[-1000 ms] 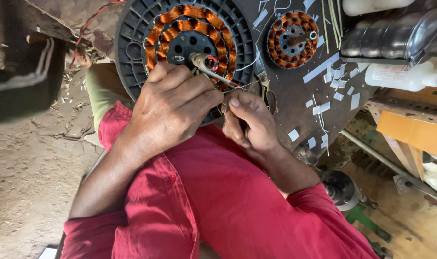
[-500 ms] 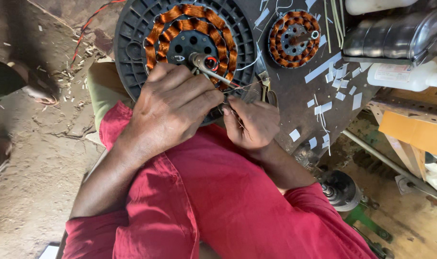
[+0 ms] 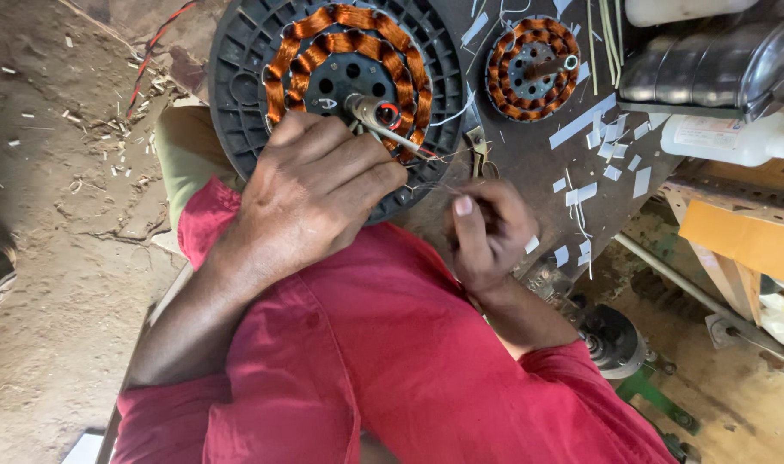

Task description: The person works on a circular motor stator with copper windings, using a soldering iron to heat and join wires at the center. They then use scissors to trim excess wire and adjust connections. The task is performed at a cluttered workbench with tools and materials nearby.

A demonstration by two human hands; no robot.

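While the large stator (image 3: pixel 340 77) lies flat on the bench (image 3: pixel 529 163), its round black frame facing up at the camera, its shaft (image 3: pixel 376 120) points down and to the right across the hub, long axis slanting toward the person's right hand (image 3: pixel 488 232). 2 stators are in view: this big one with 2 rings of copper coils, and 1 smaller copper-wound stator (image 3: pixel 532 69) further right on the bench. About a dozen white paper slips (image 3: pixel 594 137) lie scattered between them and beyond. 1 white plastic bottle (image 3: pixel 736 137) lies on its side at the right edge.

The left hand (image 3: pixel 310 193) rests knuckles-up on the lower rim of the large stator, fingers curled down together against the coils; what they grip, if anything, is hidden. The right hand sits just beside the stator's lower right edge, wrist bent, thumb up, fingers pinched together on what seems to be a thin wire (image 3: pixel 431 185) running back toward the coils. Both forearms come up from a red garment (image 3: pixel 392 361) covering the lap.
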